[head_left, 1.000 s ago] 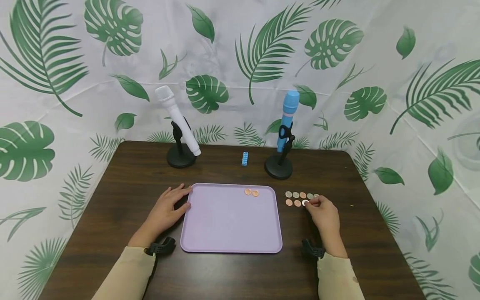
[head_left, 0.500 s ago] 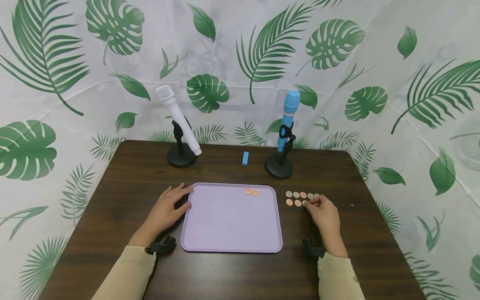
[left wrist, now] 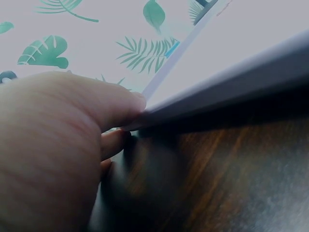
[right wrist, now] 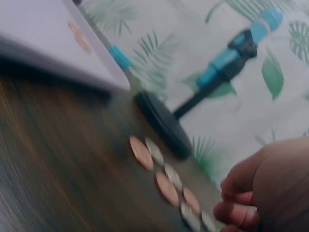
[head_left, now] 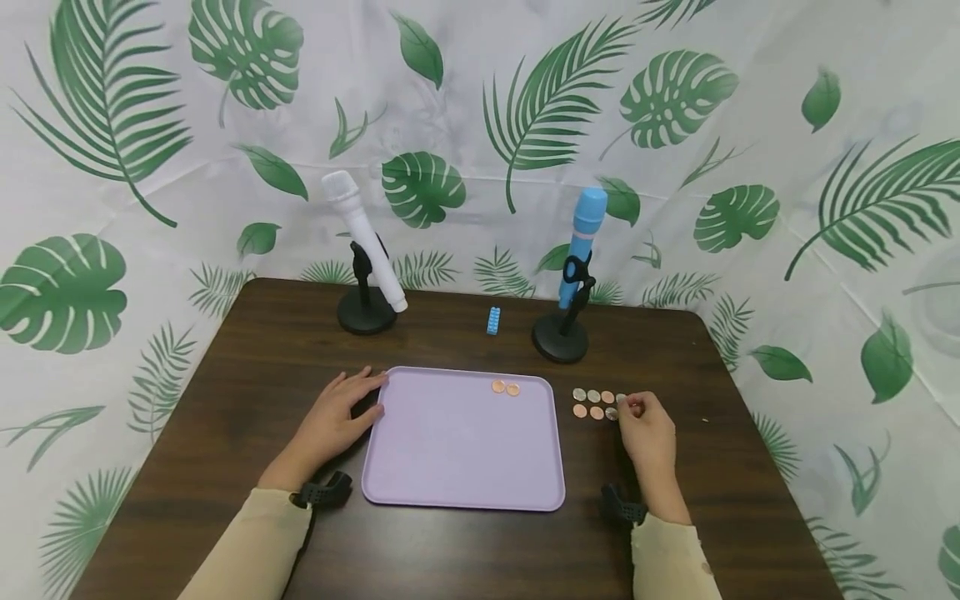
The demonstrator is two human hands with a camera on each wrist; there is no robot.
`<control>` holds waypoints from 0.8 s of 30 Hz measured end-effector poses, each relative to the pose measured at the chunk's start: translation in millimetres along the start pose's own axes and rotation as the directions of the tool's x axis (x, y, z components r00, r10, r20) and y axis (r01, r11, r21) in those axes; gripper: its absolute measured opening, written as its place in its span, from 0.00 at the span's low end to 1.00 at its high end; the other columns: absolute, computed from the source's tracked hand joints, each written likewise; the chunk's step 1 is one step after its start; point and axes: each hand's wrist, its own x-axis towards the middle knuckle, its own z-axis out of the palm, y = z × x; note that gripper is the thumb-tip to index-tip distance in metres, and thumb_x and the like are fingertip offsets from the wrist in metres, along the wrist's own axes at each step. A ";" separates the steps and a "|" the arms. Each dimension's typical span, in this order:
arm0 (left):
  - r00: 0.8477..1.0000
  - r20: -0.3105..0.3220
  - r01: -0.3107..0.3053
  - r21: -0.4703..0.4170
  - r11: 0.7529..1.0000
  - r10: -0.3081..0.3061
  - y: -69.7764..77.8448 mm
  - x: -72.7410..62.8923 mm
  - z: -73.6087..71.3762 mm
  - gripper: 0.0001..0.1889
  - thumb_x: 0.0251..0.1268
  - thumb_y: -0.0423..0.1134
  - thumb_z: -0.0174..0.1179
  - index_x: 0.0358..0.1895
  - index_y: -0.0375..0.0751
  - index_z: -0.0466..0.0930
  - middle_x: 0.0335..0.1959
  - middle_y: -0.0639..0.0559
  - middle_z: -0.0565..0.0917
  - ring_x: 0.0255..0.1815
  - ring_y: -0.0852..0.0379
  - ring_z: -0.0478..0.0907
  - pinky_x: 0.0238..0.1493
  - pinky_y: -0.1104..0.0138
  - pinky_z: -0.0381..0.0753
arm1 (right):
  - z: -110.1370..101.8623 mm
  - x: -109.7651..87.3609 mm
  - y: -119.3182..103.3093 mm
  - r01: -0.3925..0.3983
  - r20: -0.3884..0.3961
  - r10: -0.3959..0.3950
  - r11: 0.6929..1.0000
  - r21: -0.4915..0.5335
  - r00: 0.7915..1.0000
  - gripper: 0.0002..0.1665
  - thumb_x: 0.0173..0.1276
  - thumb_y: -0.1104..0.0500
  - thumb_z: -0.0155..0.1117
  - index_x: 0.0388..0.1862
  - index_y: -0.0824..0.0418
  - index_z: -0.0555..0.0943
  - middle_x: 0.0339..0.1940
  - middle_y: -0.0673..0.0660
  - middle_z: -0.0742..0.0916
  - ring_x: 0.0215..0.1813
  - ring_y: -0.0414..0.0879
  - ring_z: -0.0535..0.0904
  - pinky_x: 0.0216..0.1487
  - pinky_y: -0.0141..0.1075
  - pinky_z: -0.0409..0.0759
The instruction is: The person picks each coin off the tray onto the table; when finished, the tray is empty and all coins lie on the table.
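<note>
My left hand (head_left: pixel 337 421) rests at the left edge of a lilac tray (head_left: pixel 461 492), its fingers extended along the upper left rim. In the left wrist view its thumb (left wrist: pixel 123 104) touches the tray wall. My right hand (head_left: pixel 648 429) is at the right end of two short rows of copper and silver coins (head_left: pixel 596 412), fingers bent and fingertips right at the upper row's last visible silver coin (head_left: pixel 621 398). A pale glint shows between the fingers in the right wrist view; I cannot tell whether they hold a coin. Two copper coins (head_left: pixel 506 388) lie in the tray near its top edge.
Behind the tray, a white microphone (head_left: pixel 367 242) leans in a black stand (head_left: pixel 365 312). A blue microphone (head_left: pixel 585 229) stands in another black stand (head_left: pixel 560 337) at the back right. A small light-blue studded block (head_left: pixel 493 321) lies between them on the dark wooden table (head_left: pixel 450 554).
My right hand has moved slightly from the lower row's third coin to the upper row's right end, uncovering the silver coin below. The left hand stays on the tray. The head view has shifted slightly.
</note>
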 end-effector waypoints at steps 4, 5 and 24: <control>1.000 0.007 0.005 0.007 1.000 -0.005 0.2 -0.4 0.8 0.31 0.78 0.45 0.67 0.80 0.45 0.75 0.80 0.44 0.77 0.87 0.38 0.65 0.89 0.36 0.50 | 10.7 -11.5 -21.5 0.102 0.056 -0.108 0.990 0.094 0.993 0.11 0.82 0.52 0.65 0.47 0.58 0.85 0.38 0.58 0.89 0.34 0.46 0.79 0.33 0.35 0.76; 1.000 0.013 0.014 0.005 1.000 -0.014 0.0 -0.3 0.9 0.31 0.78 0.45 0.67 0.80 0.46 0.74 0.81 0.45 0.77 0.87 0.39 0.65 0.90 0.37 0.50 | 14.0 -15.6 -28.3 0.134 0.099 -0.147 0.982 0.132 0.984 0.10 0.81 0.53 0.67 0.47 0.58 0.85 0.37 0.59 0.89 0.33 0.46 0.80 0.31 0.34 0.76; 0.999 0.025 0.031 -0.007 0.999 -0.031 -3.0 0.2 -2.2 0.32 0.78 0.46 0.67 0.81 0.48 0.74 0.82 0.49 0.76 0.88 0.41 0.63 0.91 0.37 0.48 | 69.6 -48.2 -91.5 0.304 0.480 -0.266 0.953 -0.002 0.836 0.13 0.75 0.51 0.72 0.55 0.48 0.82 0.26 0.50 0.80 0.20 0.45 0.76 0.22 0.37 0.71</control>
